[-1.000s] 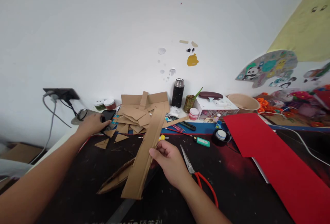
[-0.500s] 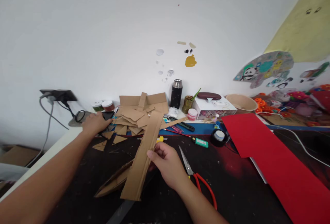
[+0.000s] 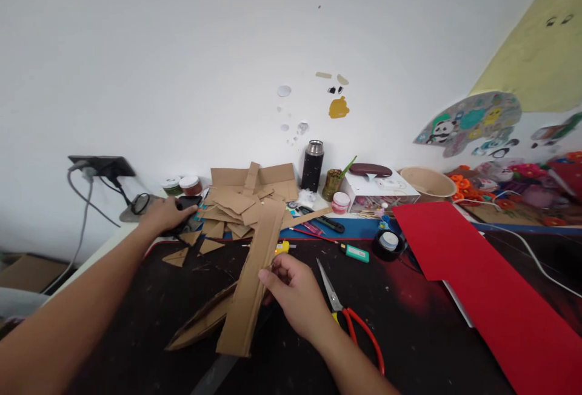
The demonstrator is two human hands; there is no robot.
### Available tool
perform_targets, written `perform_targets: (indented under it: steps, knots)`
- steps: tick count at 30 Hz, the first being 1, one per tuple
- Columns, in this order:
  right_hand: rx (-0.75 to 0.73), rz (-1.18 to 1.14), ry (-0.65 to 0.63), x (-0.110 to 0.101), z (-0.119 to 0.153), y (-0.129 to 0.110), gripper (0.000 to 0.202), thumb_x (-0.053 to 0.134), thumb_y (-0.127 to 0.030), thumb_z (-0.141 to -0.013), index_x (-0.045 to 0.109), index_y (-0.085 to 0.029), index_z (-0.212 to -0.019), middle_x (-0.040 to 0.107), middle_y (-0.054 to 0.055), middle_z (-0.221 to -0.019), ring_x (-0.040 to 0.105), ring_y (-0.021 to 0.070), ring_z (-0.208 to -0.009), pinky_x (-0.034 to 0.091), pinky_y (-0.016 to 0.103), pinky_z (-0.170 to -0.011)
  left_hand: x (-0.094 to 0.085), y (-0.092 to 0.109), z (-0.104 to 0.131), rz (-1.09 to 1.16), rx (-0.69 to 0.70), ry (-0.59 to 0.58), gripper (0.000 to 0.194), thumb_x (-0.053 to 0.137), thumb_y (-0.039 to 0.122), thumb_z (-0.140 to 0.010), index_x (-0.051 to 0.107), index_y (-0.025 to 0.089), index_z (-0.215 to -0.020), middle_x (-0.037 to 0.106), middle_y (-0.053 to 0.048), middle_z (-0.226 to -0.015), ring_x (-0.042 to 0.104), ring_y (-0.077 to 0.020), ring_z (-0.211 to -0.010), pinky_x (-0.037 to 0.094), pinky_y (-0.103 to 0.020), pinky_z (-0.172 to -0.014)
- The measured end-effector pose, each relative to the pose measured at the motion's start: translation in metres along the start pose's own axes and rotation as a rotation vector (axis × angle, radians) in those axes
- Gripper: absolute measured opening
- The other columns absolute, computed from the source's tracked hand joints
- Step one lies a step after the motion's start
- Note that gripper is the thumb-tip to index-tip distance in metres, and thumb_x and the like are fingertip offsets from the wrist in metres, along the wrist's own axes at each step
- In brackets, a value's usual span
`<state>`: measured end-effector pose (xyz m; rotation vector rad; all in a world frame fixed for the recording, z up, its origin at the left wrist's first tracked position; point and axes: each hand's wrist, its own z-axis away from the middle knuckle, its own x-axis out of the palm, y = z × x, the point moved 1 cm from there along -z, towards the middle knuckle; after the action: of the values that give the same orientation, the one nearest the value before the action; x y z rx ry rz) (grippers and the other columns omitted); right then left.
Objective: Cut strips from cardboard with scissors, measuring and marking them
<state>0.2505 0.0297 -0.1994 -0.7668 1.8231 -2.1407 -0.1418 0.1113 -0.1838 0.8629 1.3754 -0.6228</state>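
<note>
My right hand (image 3: pixel 291 289) pinches the edge of a long cardboard strip (image 3: pixel 252 289) between thumb and fingers. The strip slants over the desk, its near end low and its far end by a heap of cardboard scraps (image 3: pixel 234 201). Under it lies a folded, pointed cardboard piece (image 3: pixel 200 322). My left hand (image 3: pixel 164 216) reaches to the far left, its fingers closed over a dark object (image 3: pixel 187 202) I cannot make out. Just beyond the right hand a yellow tool (image 3: pixel 282 248) shows a small orange light. Scissors (image 3: pixel 336 304) with red handles lie to the right.
A black flask (image 3: pixel 313 166), a pink-lidded jar (image 3: pixel 341 202) and a white box (image 3: pixel 382 188) line the wall. A green lighter-like object (image 3: pixel 355 253) and a black tape roll (image 3: pixel 388 242) lie mid-desk. Red sheets (image 3: pixel 482 280) cover the right side. A power strip (image 3: pixel 102 166) with cables is at left.
My left hand has shifted slightly left and down over the dark object. The strip's near end has moved slightly right, still in my right hand; the view has tilted a little.
</note>
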Motion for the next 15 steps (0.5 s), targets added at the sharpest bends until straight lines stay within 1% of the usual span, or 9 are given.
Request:
perform_targets:
  steps: [1, 2, 3, 4, 5, 6, 8, 11, 15]
  knots:
    - [0.000, -0.003, 0.003, 0.000, 0.000, -0.001, 0.040, 0.085, -0.057, -0.085, 0.069, -0.021, -0.091, 0.069, 0.002, -0.083, 0.067, 0.0205, -0.075, 0.057, 0.031, -0.064, -0.006, -0.006, 0.002, 0.026, 0.035, 0.004, 0.077, 0.061, 0.069, -0.087, 0.072, 0.004, -0.127, 0.074, -0.031, -0.135, 0.064, -0.0489, -0.129, 0.051, -0.050, -0.101]
    - [0.002, -0.008, 0.005, 0.000, 0.001, -0.001, 0.040, 0.086, -0.057, -0.085, 0.068, -0.021, -0.090, 0.069, 0.002, -0.084, 0.067, 0.0205, -0.075, 0.057, 0.031, -0.064, -0.012, -0.014, 0.004, 0.050, 0.057, 0.020, 0.074, 0.058, 0.067, -0.089, 0.072, 0.005, -0.127, 0.075, -0.027, -0.134, 0.065, -0.0462, -0.129, 0.051, -0.048, -0.102]
    - [0.006, -0.012, 0.004, 0.000, 0.002, -0.002, 0.040, 0.085, -0.057, -0.085, 0.068, -0.021, -0.090, 0.069, 0.002, -0.084, 0.067, 0.0204, -0.075, 0.057, 0.031, -0.064, -0.018, -0.022, 0.009, 0.075, 0.065, 0.043, 0.068, 0.054, 0.061, -0.092, 0.071, 0.006, -0.129, 0.075, -0.024, -0.135, 0.066, -0.0434, -0.127, 0.051, -0.047, -0.101]
    - [0.010, -0.013, 0.000, 0.000, 0.002, -0.003, 0.040, 0.085, -0.057, -0.086, 0.068, -0.021, -0.090, 0.069, 0.002, -0.084, 0.066, 0.0202, -0.075, 0.057, 0.032, -0.065, -0.023, -0.030, 0.014, 0.104, 0.080, 0.058, 0.062, 0.050, 0.055, -0.094, 0.070, 0.009, -0.131, 0.077, -0.019, -0.134, 0.068, -0.0384, -0.123, 0.052, -0.043, -0.100]
    - [0.014, -0.010, -0.005, 0.001, 0.004, -0.005, 0.040, 0.085, -0.057, -0.086, 0.068, -0.021, -0.090, 0.070, 0.002, -0.084, 0.066, 0.0202, -0.075, 0.057, 0.032, -0.065, -0.026, -0.037, 0.019, 0.135, 0.102, 0.068, 0.057, 0.046, 0.051, -0.095, 0.070, 0.013, -0.131, 0.079, -0.013, -0.131, 0.069, -0.0334, -0.118, 0.053, -0.039, -0.099]
    - [0.018, -0.004, -0.012, 0.001, 0.005, -0.006, 0.040, 0.085, -0.057, -0.086, 0.069, -0.021, -0.091, 0.070, 0.002, -0.084, 0.066, 0.0201, -0.075, 0.057, 0.032, -0.066, -0.029, -0.044, 0.025, 0.162, 0.118, 0.076, 0.052, 0.044, 0.048, -0.096, 0.070, 0.017, -0.129, 0.081, -0.007, -0.128, 0.069, -0.0306, -0.113, 0.053, -0.036, -0.096]
    - [0.029, 0.009, -0.026, 0.002, 0.007, -0.007, 0.039, 0.085, -0.057, -0.087, 0.069, -0.021, -0.092, 0.070, 0.002, -0.086, 0.066, 0.0201, -0.075, 0.058, 0.032, -0.067, -0.030, -0.054, 0.036, 0.213, 0.158, 0.075, 0.049, 0.042, 0.046, -0.096, 0.070, 0.022, -0.128, 0.082, -0.001, -0.124, 0.068, -0.0272, -0.110, 0.053, -0.033, -0.095]
    - [0.040, 0.014, -0.029, 0.003, 0.008, -0.008, 0.040, 0.084, -0.058, -0.087, 0.069, -0.021, -0.092, 0.070, 0.002, -0.085, 0.066, 0.0199, -0.075, 0.058, 0.032, -0.066, -0.025, -0.060, 0.046, 0.265, 0.207, 0.044, 0.047, 0.044, 0.049, -0.097, 0.073, 0.022, -0.124, 0.084, 0.000, -0.120, 0.067, -0.0262, -0.111, 0.052, -0.031, -0.095]
    - [0.040, 0.023, -0.016, 0.001, 0.006, -0.006, 0.042, 0.084, -0.061, -0.087, 0.068, -0.022, -0.091, 0.069, 0.002, -0.083, 0.066, 0.0203, -0.074, 0.058, 0.032, -0.066, -0.017, -0.056, 0.042, 0.260, 0.224, 0.023, 0.045, 0.046, 0.050, -0.097, 0.078, 0.020, -0.107, 0.083, -0.004, -0.111, 0.068, -0.0278, -0.105, 0.052, -0.032, -0.091]
